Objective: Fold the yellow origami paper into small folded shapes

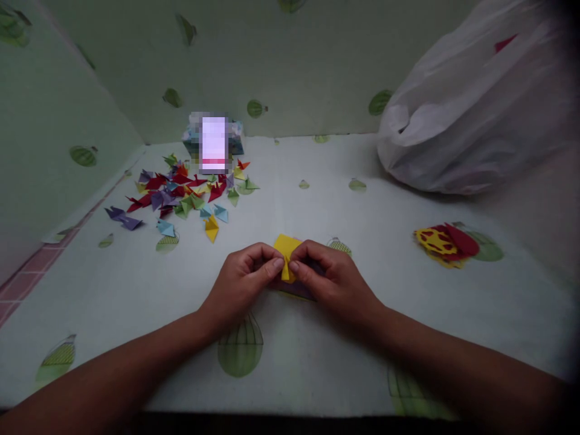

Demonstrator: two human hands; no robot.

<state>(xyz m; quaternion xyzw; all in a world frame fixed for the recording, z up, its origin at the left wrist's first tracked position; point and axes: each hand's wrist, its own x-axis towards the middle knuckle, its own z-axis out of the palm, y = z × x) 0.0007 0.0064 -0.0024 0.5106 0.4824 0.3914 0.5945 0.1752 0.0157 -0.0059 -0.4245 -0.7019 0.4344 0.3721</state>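
A small yellow paper piece (286, 249) is pinched between both my hands low over the pale tablecloth (317, 205). My left hand (242, 281) grips its left side with thumb and fingers closed. On the right side my right hand (330, 279) pinches the same piece. Under my right hand a darker, purplish sheet (294, 291) shows partly; most of it is hidden.
A heap of several folded paper pieces (185, 193) in red, purple, green, blue and yellow lies at the back left, beside a small blurred box (212, 144). A red and yellow paper stack (446, 243) lies at right. A white plastic bag (480, 103) fills the back right.
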